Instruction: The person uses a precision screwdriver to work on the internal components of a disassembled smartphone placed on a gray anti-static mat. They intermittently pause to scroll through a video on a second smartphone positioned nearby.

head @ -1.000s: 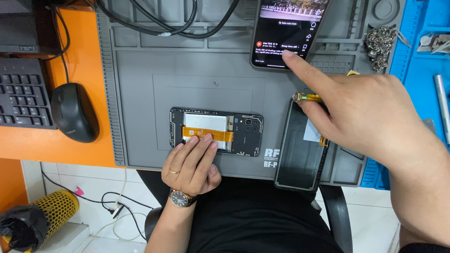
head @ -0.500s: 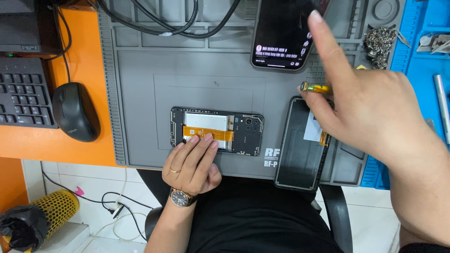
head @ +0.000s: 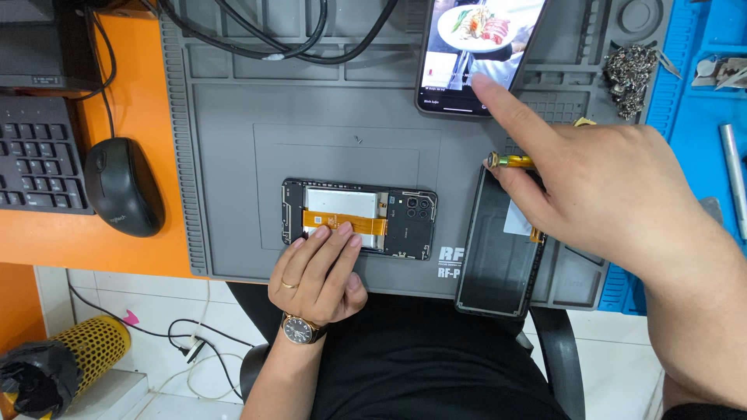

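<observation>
An opened phone (head: 405, 214) lies back-up in the middle of the grey work mat (head: 233, 155), its orange flex ribbon and camera cluster showing. My left hand (head: 315, 276), with a ring and a wristwatch, rests its fingertips flat on the phone's near edge and ribbon. My right hand (head: 615, 194) stretches its index finger onto the lower screen of a lit phone (head: 467, 47) at the mat's top. Its other fingers pinch a yellow-handled tool (head: 513, 162). A black phone panel (head: 494, 264) lies under that hand.
A black mouse (head: 123, 187) and a keyboard (head: 35, 167) sit on the orange desk at left. Black cables (head: 272, 39) loop across the mat's top. A metal chain pile (head: 630, 66) and a blue mat (head: 700, 117) with tools lie at right.
My right index finger lifted up over the lit phone, then came back down onto its lower screen. The screen changed from a dark page to a picture of food. My left hand stayed put.
</observation>
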